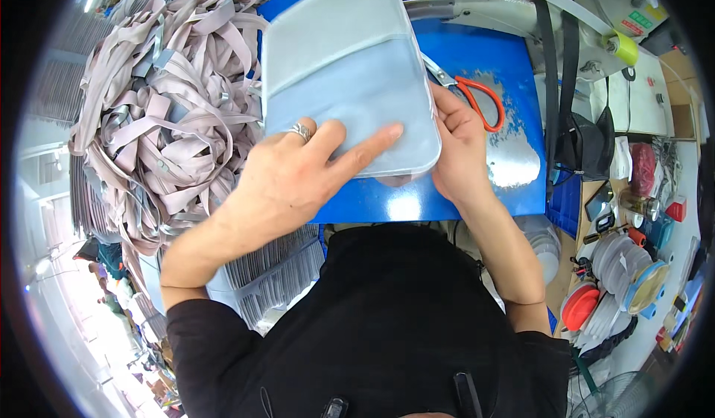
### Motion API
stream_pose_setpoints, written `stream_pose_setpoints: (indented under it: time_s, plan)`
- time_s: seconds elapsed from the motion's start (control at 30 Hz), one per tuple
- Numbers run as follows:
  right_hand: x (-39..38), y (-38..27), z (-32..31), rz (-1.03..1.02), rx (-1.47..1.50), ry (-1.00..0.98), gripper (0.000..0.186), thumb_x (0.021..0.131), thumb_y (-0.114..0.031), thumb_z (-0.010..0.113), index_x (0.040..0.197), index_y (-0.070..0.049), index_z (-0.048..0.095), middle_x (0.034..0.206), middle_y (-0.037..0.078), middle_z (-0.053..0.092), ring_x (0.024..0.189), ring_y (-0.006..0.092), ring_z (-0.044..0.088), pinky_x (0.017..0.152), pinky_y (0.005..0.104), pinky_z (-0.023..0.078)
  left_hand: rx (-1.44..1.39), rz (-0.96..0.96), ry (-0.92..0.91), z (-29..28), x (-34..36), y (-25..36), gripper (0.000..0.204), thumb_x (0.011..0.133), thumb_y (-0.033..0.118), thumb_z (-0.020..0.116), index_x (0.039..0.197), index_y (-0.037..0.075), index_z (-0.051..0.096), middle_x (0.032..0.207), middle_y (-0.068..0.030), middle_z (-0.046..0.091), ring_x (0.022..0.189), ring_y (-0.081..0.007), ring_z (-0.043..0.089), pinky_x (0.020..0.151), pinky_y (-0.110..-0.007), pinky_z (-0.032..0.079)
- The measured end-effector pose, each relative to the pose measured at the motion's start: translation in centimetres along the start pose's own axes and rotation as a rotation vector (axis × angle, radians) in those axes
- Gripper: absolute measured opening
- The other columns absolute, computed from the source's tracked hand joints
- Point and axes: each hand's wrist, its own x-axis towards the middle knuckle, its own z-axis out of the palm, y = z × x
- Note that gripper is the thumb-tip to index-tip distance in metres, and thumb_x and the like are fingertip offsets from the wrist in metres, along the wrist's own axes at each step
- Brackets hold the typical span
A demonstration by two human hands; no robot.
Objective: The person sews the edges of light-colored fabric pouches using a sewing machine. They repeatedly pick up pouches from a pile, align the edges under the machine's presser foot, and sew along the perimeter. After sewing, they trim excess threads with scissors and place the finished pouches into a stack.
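Note:
A pale grey-blue pocketed panel [350, 94] with rounded corners and an edged rim is held tilted over the blue table. My left hand [290, 168], a ring on one finger, grips its lower left edge. That hand's index finger stretches across the panel's face, and its thumb is hidden. On the right edge, my right hand [460, 146] closes round the panel with curled fingers, partly behind it. Orange-handled scissors [477, 99] lie just beyond my right hand, their blades running behind the panel.
A big heap of pinkish-grey zipper strips [175, 113] fills the left side. The blue table [428, 202] is worn at right. A sewing machine [495, 8] stands at the back, with a yellow tape roll [622, 47]. Stacked grey panels [275, 273] stand below left; spools [622, 269] sit right.

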Motion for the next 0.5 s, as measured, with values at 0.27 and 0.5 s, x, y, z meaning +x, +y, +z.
stream_pose_setpoints:
  time_s: [0.27,0.5]
  plan:
    - [2.3,0.0,-0.1,0.018,0.024,-0.043,0.040,0.104,-0.011,0.063,0.140,0.006,0.057,0.116,0.011,0.074,0.099,0.0123,0.071,0.085,0.0254,0.056,0.112,0.082,-0.080,-1.4,2.9,-4.7,0.079,0.082,0.016,0.070,0.156,0.031,0.047,0.085,-0.0053,0.045,0.062,-0.0185,0.059,0.052,-0.033,0.054]
    - [7.1,0.2,0.4,-0.074,0.046,-0.029,0.039,0.101,-0.009,0.065,0.136,0.006,0.061,0.115,0.011,0.074,0.096,0.0138,0.071,0.083,0.0273,0.057,0.135,0.108,-0.094,-1.4,5.7,-8.7,0.080,0.080,0.019,0.075,0.154,0.035,0.050,0.090,-0.0052,0.049,0.066,-0.0202,0.064,0.055,-0.033,0.055]
